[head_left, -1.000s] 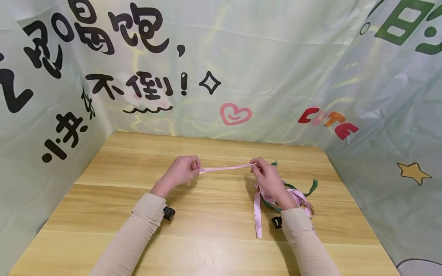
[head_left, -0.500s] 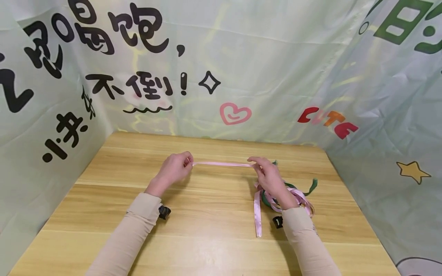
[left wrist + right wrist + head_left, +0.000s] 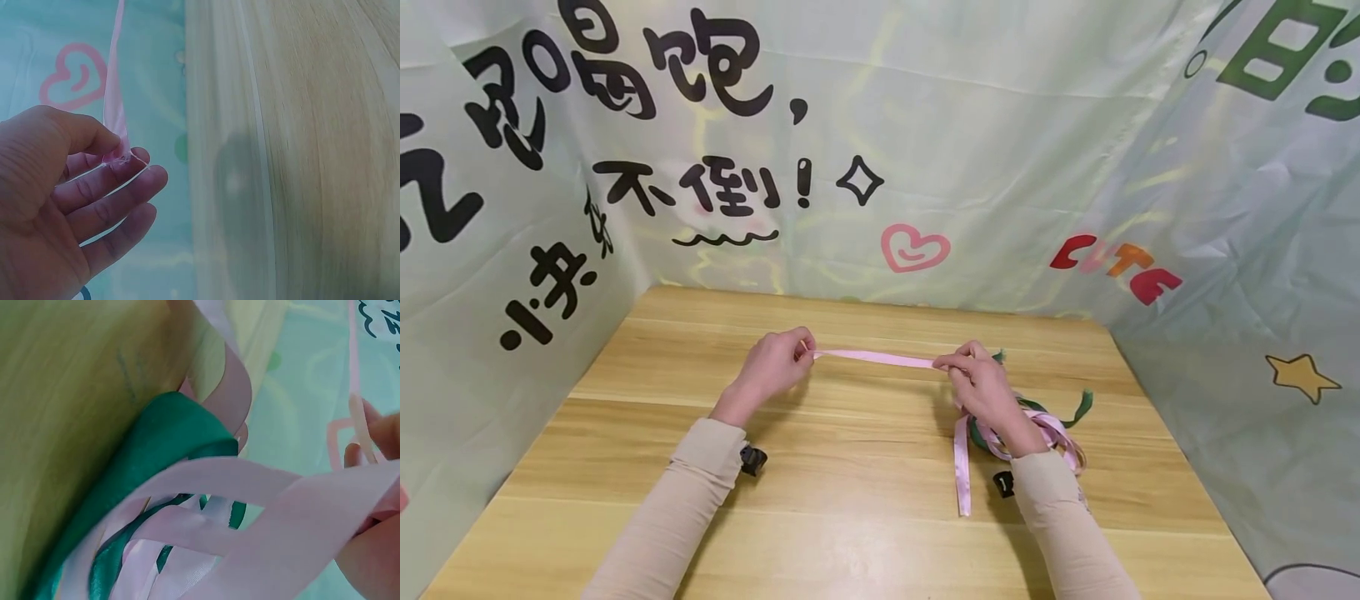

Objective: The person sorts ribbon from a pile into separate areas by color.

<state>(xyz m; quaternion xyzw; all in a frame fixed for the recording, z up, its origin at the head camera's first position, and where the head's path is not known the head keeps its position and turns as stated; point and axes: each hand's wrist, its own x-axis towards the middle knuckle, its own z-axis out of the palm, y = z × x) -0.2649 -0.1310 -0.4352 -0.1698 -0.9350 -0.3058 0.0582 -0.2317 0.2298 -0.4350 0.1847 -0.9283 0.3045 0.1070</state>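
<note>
A pink satin ribbon (image 3: 876, 357) stretches nearly straight between both hands above the table. The left hand (image 3: 775, 362) pinches one end between thumb and index finger. In the left wrist view that ribbon end (image 3: 115, 134) is frayed, with a loose white thread, and the other fingers are spread. My right hand (image 3: 985, 385) pinches the ribbon further along with its fingertips. Below the right hand lies a tangled heap of pink ribbon (image 3: 1054, 427) and green ribbon (image 3: 1081, 407). Close up in the right wrist view, folded green ribbon (image 3: 169, 434) crosses several pink loops, partly covering the right fingers.
A pink ribbon tail (image 3: 962, 475) hangs out of the heap toward the front of the wooden table (image 3: 850, 517). Printed cloth (image 3: 985, 150) encloses the back and both sides. Black wrist cameras show below the left wrist (image 3: 753, 460) and right wrist (image 3: 1003, 483).
The left hand has moved left and slightly away, lengthening the ribbon span between the hands. The right hand has shifted its fingers on the ribbon, and stays near the same spot.
</note>
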